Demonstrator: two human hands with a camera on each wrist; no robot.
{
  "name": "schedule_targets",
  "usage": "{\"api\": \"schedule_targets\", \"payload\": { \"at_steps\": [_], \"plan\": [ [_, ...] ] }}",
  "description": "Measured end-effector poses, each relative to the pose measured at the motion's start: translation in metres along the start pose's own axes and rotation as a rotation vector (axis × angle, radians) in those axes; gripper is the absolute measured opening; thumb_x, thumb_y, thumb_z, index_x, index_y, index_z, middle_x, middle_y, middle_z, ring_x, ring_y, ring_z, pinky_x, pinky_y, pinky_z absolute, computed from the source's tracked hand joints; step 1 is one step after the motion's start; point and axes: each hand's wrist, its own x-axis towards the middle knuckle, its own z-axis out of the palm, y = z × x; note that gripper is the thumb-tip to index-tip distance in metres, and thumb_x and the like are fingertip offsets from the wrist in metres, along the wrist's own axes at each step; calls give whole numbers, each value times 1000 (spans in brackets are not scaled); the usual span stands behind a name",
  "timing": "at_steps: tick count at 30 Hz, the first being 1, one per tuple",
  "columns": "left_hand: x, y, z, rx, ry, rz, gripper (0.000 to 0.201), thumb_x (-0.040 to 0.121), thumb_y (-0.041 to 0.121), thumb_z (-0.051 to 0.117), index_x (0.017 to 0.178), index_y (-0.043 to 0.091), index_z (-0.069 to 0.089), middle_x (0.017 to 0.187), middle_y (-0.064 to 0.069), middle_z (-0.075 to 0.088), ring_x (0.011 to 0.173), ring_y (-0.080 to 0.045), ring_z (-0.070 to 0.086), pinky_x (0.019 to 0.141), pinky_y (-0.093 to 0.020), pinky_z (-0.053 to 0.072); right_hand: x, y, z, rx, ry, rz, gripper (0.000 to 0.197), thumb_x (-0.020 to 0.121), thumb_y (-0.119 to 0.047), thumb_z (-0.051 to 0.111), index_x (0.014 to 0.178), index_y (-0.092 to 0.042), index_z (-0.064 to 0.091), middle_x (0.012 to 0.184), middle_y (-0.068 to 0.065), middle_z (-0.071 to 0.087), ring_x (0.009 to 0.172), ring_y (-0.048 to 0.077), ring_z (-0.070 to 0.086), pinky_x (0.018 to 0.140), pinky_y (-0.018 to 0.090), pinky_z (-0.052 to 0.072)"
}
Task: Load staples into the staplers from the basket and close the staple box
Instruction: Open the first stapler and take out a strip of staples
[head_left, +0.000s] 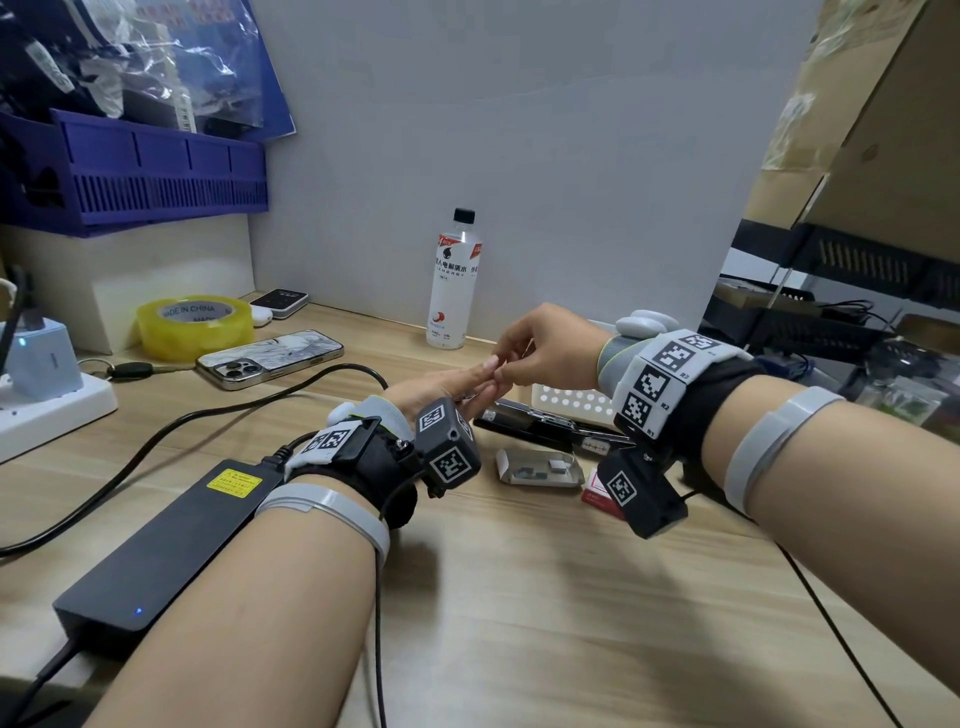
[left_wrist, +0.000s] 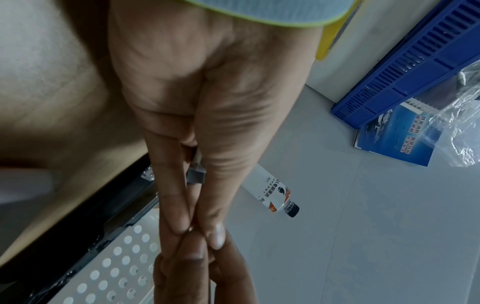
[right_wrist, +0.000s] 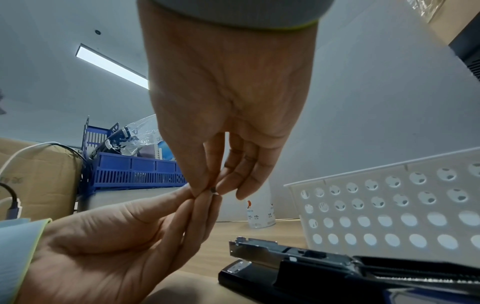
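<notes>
Your forearms fill the near edge of the head view, both wrists raised above the table (head_left: 519, 597) so the staple strip (left_wrist: 196, 174) stays clear of clutter while you handle it. Your left hand (head_left: 436, 389) has its fingers (left_wrist: 171, 197) nearly straight and pressed together, pinching the strip lengthwise between thumb and forefinger. Your right hand (head_left: 550, 348) comes from above; its thumb and forefinger close on the strip's far tip, the other fingers (right_wrist: 249, 185) relaxed. Likely you are breaking it to length or passing it across. Just beneath, the stapler (right_wrist: 337, 271) lies open beside the white basket (right_wrist: 389, 205), its magazine exposed and waiting. Nearer you, the staple box (head_left: 540, 467) sits open on the table.
</notes>
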Motion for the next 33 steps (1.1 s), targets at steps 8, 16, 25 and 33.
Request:
{"api": "schedule_targets", "payload": {
  "at_steps": [8, 16, 25, 33],
  "plan": [
    [0, 2, -6, -94, -46, -14, 14, 82, 1, 71, 91, -9, 74, 104, -21, 73, 100, -21, 72, 82, -25, 59, -1, 2, 1, 28, 127, 30, 9, 77, -27, 77, 77, -21, 70, 62, -7, 69, 57, 3, 61, 54, 19, 45],
    [1, 3, -6, -74, 32, -30, 17, 91, -1, 61, 103, -11, 67, 103, -26, 70, 92, -25, 72, 79, -30, 59, -7, 23, -6, -131, -36, 94, 3, 84, -24, 76, 84, -25, 73, 72, -12, 71, 64, -1, 62, 68, 19, 46],
    [21, 6, -18, 279, 151, -146, 15, 89, 14, 69, 97, 6, 60, 65, -4, 66, 46, -8, 57, 42, -17, 49, -24, 46, 3, -210, -95, 217, 12, 86, -19, 76, 97, -22, 79, 80, -11, 71, 73, 5, 66, 59, 10, 41],
    [19, 3, -17, 306, 115, -143, 31, 88, 14, 70, 115, 2, 63, 75, -6, 69, 56, -8, 61, 50, -14, 52, -23, 40, 7, -218, -95, 150, 6, 86, -19, 76, 91, -21, 79, 68, -22, 62, 67, -4, 59, 59, 9, 40]
  ]
}}
